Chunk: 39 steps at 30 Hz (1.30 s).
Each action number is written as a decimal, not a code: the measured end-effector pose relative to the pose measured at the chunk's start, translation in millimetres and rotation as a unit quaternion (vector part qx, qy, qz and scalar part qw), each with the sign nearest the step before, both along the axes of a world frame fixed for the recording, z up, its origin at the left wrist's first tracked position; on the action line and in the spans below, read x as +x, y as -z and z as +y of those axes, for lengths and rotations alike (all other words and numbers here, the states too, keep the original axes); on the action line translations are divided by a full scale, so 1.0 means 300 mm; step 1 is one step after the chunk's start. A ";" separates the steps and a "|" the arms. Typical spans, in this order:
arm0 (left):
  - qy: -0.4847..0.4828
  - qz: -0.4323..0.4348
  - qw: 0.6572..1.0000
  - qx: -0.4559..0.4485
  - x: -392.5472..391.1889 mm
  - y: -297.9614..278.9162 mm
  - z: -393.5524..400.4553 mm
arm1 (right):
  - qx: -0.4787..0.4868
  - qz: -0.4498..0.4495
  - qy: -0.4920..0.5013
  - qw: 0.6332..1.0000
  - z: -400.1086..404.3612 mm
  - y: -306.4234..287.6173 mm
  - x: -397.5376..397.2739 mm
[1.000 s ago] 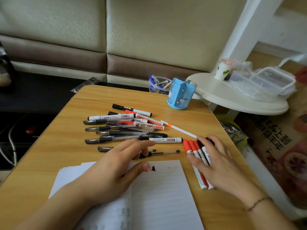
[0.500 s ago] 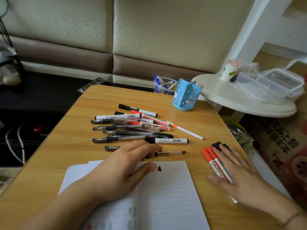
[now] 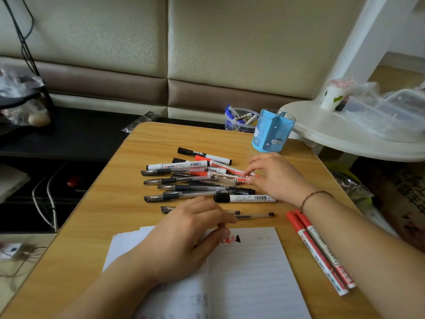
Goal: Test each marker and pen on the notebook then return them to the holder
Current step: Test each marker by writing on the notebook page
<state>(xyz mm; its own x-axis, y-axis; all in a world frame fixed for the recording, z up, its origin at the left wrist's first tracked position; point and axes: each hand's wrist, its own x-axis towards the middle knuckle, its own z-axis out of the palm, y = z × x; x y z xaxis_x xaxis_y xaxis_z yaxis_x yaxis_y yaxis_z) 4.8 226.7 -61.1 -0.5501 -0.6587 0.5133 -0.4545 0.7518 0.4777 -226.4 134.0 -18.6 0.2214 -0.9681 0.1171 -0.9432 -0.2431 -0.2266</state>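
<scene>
A pile of pens and markers [image 3: 195,180] lies across the middle of the wooden table [image 3: 110,217]. My right hand [image 3: 273,178] reaches into the pile's right end, and its thumb and fingertips pinch a thin white pen with an orange band [image 3: 251,175]. My left hand [image 3: 184,238] rests flat on the open lined notebook [image 3: 248,272], which has small red and black test marks [image 3: 232,239] near the top. Two red-capped markers [image 3: 317,249] lie side by side to the right of the notebook, under my right forearm. The blue holder [image 3: 272,132] stands at the table's far right.
A clear tub with blue-capped markers [image 3: 239,119] sits behind the holder. A round white side table [image 3: 345,139] with a paper cup and plastic containers overlaps the right edge. Dark shelving with cables lies to the left. A padded wall is behind.
My right hand left the red markers beside the notebook and moved up and left to the pile, where it now pinches the thin orange-banded pen. My left hand stayed on the notebook.
</scene>
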 end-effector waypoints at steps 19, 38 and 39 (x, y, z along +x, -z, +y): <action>-0.141 0.099 0.983 -0.065 -0.007 -0.015 0.001 | -0.169 -0.163 0.020 0.972 0.280 -0.097 -0.052; 0.084 0.000 0.996 0.026 -0.016 -0.066 0.056 | 0.059 -0.568 -0.196 0.797 0.452 0.082 0.108; 0.088 0.002 0.996 0.029 -0.019 -0.068 0.059 | 0.050 -0.561 -0.200 0.802 0.453 0.084 0.104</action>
